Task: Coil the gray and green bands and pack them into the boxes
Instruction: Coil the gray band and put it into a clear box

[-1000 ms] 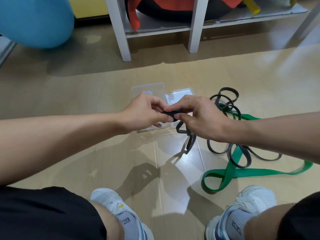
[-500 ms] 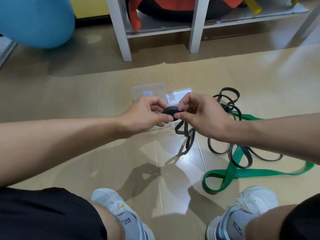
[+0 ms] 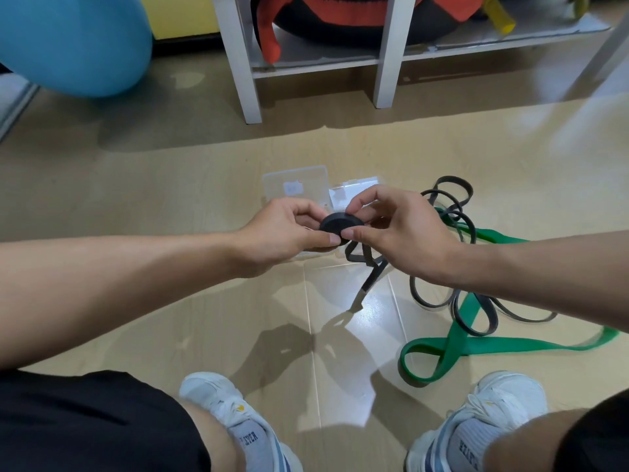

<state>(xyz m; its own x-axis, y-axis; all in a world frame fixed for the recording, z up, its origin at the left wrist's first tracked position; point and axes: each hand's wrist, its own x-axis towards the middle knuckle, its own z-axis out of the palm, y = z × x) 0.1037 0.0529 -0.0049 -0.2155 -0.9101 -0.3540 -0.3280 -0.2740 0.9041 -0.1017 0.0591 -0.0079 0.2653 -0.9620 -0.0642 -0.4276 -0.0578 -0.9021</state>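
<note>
Left hand (image 3: 279,233) and right hand (image 3: 405,233) both pinch small tight coil of dark gray rubber band (image 3: 337,224) above floor; loose tail trails down. Flat green rubber band (image 3: 476,345) on floor at right, clear plastic boxes (image 3: 296,185) behind hands.

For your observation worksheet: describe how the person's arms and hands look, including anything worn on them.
Both forearms are bare, with no sleeves in view. The left hand and right hand wear no gloves, and no rings, watch or bracelets show. Fingernails are short and plain.

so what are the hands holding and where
Both hands, left hand and right hand, pinch the gray band at its rolled-up end; the rest trails to the floor.
</note>
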